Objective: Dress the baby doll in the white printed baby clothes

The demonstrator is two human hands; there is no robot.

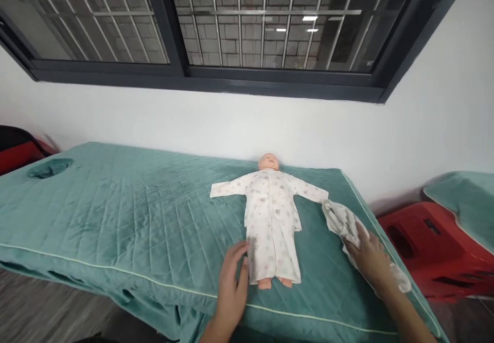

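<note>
A baby doll [269, 162] lies face up on the green quilted bed cover [154, 214], arms spread wide in long sleeves. It wears a white printed jacket [272, 194] and matching trousers [273, 253], with its feet showing below the cuffs. My left hand [233, 284] is at the trouser leg on the left, its fingers apart and the tips by the fabric's edge. To the doll's right, a crumpled white printed cloth [339, 218] stretches from near the sleeve end toward the bed's edge. My right hand [368, 258] grips the cloth's middle; part of the cloth is hidden beneath it.
The bed has a face hole [50, 168] at its far left end. A white wall [185, 122] rises behind it, under a dark-framed window [278, 83] with metal bars. A red plastic stool [428, 250] stands off the bed's right edge, partly under green fabric [466, 194].
</note>
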